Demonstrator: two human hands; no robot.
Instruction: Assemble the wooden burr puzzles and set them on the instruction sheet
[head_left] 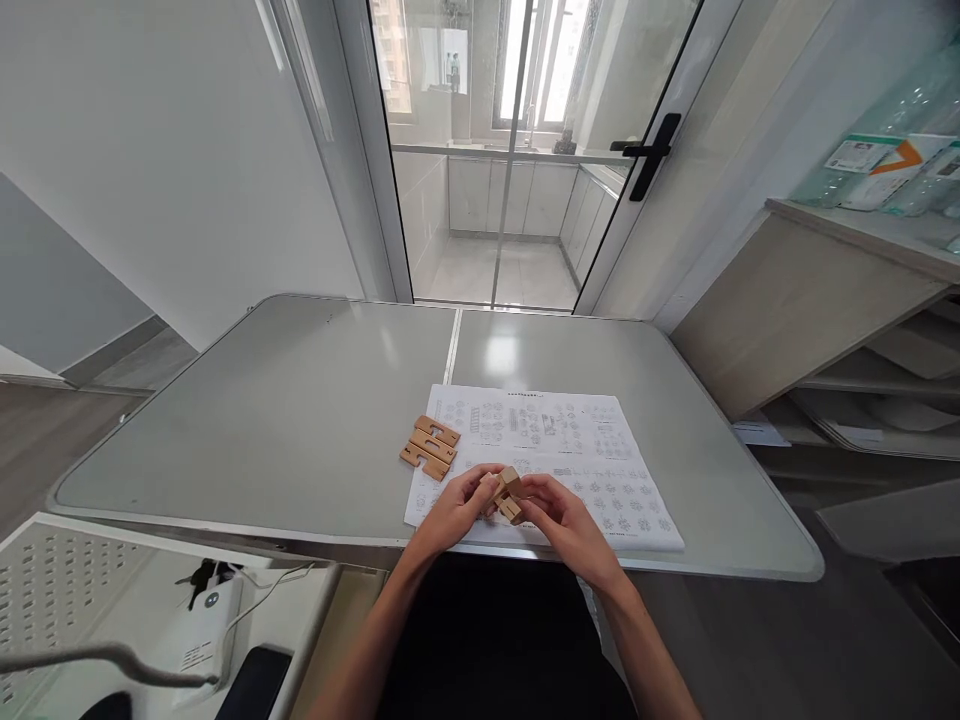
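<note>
Both of my hands meet over the near edge of the grey table [300, 420]. My left hand [454, 512] and my right hand [564, 520] together grip a small cluster of notched wooden puzzle pieces [509, 492], fingertips pinching it from either side. Under the hands lies a white instruction sheet [570, 440] printed with rows of small diagrams. A few more flat notched wooden pieces [430, 446] lie stacked side by side on the table at the sheet's left edge, a hand's width from my left hand.
A glass sliding door [510, 150] with a black handle [649, 150] stands behind the table. Wooden shelves [825, 320] with papers run along the right. At lower left a white perforated surface [90, 590] carries a white charger [202, 640], cables and a dark phone [251, 685].
</note>
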